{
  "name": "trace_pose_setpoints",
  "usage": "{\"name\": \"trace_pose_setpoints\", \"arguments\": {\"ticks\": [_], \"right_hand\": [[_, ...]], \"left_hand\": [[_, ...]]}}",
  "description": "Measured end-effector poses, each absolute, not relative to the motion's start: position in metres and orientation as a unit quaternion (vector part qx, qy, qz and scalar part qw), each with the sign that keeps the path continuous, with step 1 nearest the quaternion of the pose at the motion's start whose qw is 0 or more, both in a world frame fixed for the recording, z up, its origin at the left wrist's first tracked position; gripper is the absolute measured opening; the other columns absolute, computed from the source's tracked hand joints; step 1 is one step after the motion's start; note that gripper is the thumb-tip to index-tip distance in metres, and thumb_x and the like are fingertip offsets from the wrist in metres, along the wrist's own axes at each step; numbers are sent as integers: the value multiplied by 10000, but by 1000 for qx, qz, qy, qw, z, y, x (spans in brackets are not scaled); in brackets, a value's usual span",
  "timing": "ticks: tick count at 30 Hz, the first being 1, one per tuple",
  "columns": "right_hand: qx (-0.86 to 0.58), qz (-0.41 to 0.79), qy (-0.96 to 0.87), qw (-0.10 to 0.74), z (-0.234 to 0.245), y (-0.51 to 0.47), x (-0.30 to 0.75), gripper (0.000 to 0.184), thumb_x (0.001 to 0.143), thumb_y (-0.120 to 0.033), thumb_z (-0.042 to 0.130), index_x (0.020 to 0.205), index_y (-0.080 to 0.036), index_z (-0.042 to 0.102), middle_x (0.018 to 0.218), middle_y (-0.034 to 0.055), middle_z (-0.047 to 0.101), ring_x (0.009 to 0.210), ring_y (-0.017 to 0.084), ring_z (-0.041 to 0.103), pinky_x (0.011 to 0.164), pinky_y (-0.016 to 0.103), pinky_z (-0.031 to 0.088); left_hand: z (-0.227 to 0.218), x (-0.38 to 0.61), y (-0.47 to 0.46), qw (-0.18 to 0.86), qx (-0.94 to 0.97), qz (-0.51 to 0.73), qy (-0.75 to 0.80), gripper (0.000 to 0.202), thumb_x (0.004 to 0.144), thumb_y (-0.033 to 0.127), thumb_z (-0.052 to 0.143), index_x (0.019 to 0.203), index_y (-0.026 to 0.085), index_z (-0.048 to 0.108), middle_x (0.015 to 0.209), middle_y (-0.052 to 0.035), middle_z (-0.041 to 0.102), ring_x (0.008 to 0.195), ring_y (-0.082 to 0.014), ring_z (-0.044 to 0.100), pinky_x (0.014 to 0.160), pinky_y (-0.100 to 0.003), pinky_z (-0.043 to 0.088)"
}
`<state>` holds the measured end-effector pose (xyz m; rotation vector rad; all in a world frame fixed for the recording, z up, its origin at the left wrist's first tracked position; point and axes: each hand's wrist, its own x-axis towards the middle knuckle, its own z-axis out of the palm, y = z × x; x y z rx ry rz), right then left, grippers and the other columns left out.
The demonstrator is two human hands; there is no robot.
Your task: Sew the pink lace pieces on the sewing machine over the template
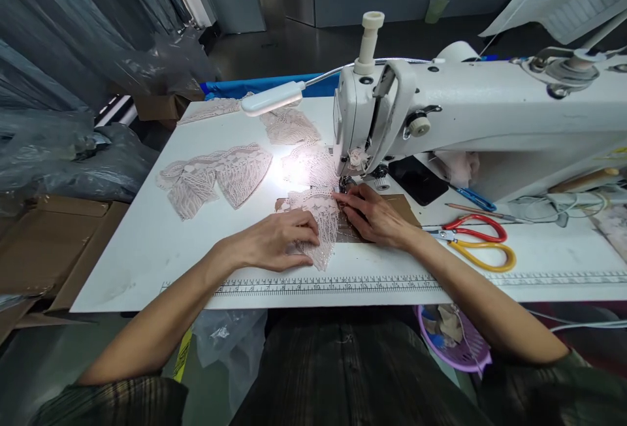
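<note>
Here's the lace point(319, 220), pale pink, lying on the table point(132, 249) right at the needle end of the machine point(470, 102), its pointed tip towards me. My left hand point(279, 241) rests on its left side, fingers curved, thumb standing apart from them. My right hand point(373, 215) is at the other edge, fingertips touching just beside the foot; whether they pinch, I can't tell. Brown card point(402, 209) shows beneath. The lamp point(272, 98) glares onto more lace behind, and a scalloped piece point(243, 174) lies off left. Over right: phone point(416, 181), then scissors point(449, 236), one handle red, one yellow. Ruler marks point(318, 287) run along the near edge; below, a purple basket point(471, 362).
</note>
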<state>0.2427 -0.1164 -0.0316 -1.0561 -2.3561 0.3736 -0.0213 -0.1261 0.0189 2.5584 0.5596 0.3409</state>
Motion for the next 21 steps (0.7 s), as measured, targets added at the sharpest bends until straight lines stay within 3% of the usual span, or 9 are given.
{"name": "trace_pose_setpoints", "arguments": {"ticks": [4, 10, 14, 21], "right_hand": [[-413, 109, -879, 210, -29, -112, 238, 411, 1005, -330, 367, 1322, -209, 598, 1031, 138, 556, 947, 269, 557, 843, 484, 536], [-397, 176, -861, 266, -30, -110, 248, 411, 1015, -297, 354, 1378, -261, 544, 1075, 108, 563, 908, 220, 579, 852, 433, 537], [-372, 140, -881, 255, -33, -109, 250, 394, 1001, -292, 398, 1345, -245, 584, 1056, 115, 544, 912, 221, 558, 831, 408, 523], [-416, 55, -889, 184, -33, -113, 237, 404, 1018, -331, 348, 1319, -223, 596, 1022, 126, 527, 874, 237, 504, 805, 414, 489]], "left_hand": [[3, -18, -135, 232, 937, 184, 188, 179, 940, 258, 619, 870, 138, 732, 918, -102, 675, 814, -158, 636, 694, -264, 525], [-5, -16, -136, 258, 917, 247, 178, 140, 929, 214, 634, 864, 143, 736, 880, -95, 697, 796, -155, 655, 686, -275, 550], [-3, -17, -137, 286, 904, 271, 166, 137, 909, 197, 659, 806, 129, 718, 818, -86, 695, 757, -149, 656, 684, -272, 557], [-3, -17, -141, 310, 908, 218, 179, 150, 872, 266, 716, 843, 122, 689, 936, -114, 670, 847, -169, 640, 731, -283, 560]]}}
